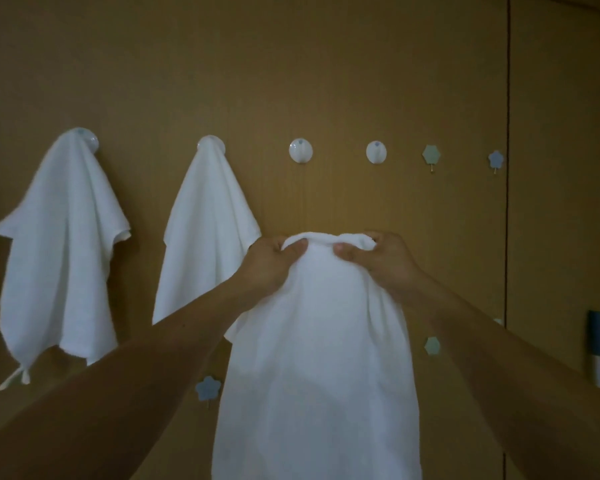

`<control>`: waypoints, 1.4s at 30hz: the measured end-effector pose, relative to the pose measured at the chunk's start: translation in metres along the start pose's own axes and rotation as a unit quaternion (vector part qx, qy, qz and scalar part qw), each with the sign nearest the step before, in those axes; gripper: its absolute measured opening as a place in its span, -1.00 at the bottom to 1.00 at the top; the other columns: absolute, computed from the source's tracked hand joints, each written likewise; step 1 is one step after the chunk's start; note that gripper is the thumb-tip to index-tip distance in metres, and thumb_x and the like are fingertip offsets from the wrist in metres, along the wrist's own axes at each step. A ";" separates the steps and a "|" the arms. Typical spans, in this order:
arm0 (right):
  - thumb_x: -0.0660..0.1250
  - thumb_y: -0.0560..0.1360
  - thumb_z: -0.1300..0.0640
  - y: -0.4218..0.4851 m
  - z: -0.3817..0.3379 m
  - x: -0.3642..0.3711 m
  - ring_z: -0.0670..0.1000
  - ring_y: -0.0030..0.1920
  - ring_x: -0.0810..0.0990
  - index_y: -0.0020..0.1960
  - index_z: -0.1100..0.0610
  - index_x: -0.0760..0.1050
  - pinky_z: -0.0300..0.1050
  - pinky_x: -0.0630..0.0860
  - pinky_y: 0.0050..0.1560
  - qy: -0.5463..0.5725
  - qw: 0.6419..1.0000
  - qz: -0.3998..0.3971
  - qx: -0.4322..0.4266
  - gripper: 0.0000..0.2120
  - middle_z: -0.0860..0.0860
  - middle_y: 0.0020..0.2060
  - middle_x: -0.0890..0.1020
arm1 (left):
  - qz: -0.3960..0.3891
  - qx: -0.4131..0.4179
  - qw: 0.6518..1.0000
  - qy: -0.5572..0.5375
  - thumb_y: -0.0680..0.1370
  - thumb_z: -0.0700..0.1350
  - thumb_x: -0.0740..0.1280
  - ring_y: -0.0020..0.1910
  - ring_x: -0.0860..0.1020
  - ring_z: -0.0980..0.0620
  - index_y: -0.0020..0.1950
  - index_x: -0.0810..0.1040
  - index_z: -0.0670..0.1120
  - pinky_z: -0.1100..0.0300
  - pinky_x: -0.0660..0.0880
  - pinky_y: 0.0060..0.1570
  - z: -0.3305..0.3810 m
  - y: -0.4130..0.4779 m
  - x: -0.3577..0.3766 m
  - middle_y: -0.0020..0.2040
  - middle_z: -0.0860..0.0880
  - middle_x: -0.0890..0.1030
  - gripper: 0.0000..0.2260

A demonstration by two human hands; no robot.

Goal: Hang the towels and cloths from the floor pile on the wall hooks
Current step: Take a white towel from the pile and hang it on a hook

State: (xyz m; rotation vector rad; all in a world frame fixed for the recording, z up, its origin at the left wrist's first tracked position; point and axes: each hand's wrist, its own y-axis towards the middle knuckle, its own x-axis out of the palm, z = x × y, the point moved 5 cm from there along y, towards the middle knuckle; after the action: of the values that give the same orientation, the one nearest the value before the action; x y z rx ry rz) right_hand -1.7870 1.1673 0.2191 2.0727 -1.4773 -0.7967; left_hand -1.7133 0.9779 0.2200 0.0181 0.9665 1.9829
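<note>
In front of the brown wall (pixel 291 64), we hold a white towel (pixel 319 358) up by its bunched top edge. Our left hand (pixel 269 263) pinches that edge, thumb on the near side and fingers curled behind. Our right hand (pixel 388 261) grips it the same way, and the two thumbs are close together. The towel hangs straight down between our forearms and runs off the bottom of the view.

Its top edge sits below the row of hooks, under a bare round hook (pixel 300 150) and apart from it. To the left, a second towel (pixel 205 230) hangs from its own round hook, its lower right corner hidden behind our left wrist. Farther left, a third towel (pixel 59 237) hangs from another hook.

Right of the bare round hook come a second round hook (pixel 376 152), a small six-sided hook (pixel 431 154) and a flower-shaped hook (pixel 495 159), all bare. Lower down, another flower hook (pixel 207 388) shows between our left arm and the towel. A blue and white stick (pixel 596 351) is at the far right; we cannot tell what it is.
</note>
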 end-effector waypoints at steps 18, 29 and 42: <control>0.38 0.44 -0.09 0.223 -0.058 0.001 0.07 -0.06 0.64 -0.07 0.06 0.59 0.06 0.58 0.00 -0.069 0.977 0.136 -0.147 -0.77 0.00 -0.12 0.67 | 0.249 0.115 0.949 0.156 0.55 0.10 0.26 -0.34 0.53 0.02 -0.29 0.48 -0.02 0.19 0.31 -0.38 0.063 0.200 -0.041 -0.38 0.06 0.51 -0.71; 0.39 0.38 -0.12 0.265 -0.040 0.010 0.08 -0.11 0.62 -0.05 0.09 0.54 -0.09 0.53 -0.13 -0.150 0.978 0.128 -0.071 -0.70 0.01 -0.12 0.62 | 0.251 0.008 0.949 0.193 0.36 0.10 0.46 -0.33 0.50 0.09 -0.26 0.51 -0.06 0.23 0.32 -0.40 0.048 0.228 -0.053 -0.30 0.02 0.54 -0.73; 0.33 0.44 0.09 0.220 -0.048 0.015 0.12 0.11 0.43 0.11 0.08 0.47 0.00 0.30 0.04 -0.404 0.862 0.211 -0.223 -0.74 0.07 0.08 0.47 | 0.242 0.099 0.784 0.562 0.50 0.08 0.24 -0.14 0.46 -0.04 0.07 0.44 -0.10 0.16 0.31 -0.19 0.065 0.188 -0.026 -0.08 -0.01 0.49 -0.72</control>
State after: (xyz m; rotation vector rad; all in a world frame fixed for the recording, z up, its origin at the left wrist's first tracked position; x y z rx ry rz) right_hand -1.8992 1.0869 0.3977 1.0203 -1.8121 -1.7359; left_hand -1.8090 0.9450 0.3926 -1.0010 2.0872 2.3011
